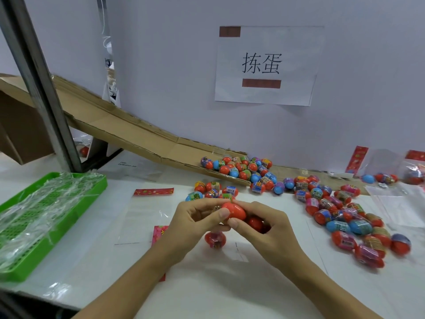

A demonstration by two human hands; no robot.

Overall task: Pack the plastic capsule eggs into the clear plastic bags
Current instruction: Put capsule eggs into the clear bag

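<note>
One red capsule egg is pinched above the worktop between both hands, the left hand with thumb and fingers curled round its near end, the right hand gripping the far side. A second red egg is cupped in the right palm just behind it, and another egg, seemingly already inside a clear plastic bag, is seen just below the hands. Flat empty bags are laid out to the left. Plenty is judged left to do: a loose heap of eggs is spread on the right and more are piled at the foot of the cardboard chute. Both forearms are angled in from the bottom edge, wrists meeting at centre. A green tray is parked far left.
</note>
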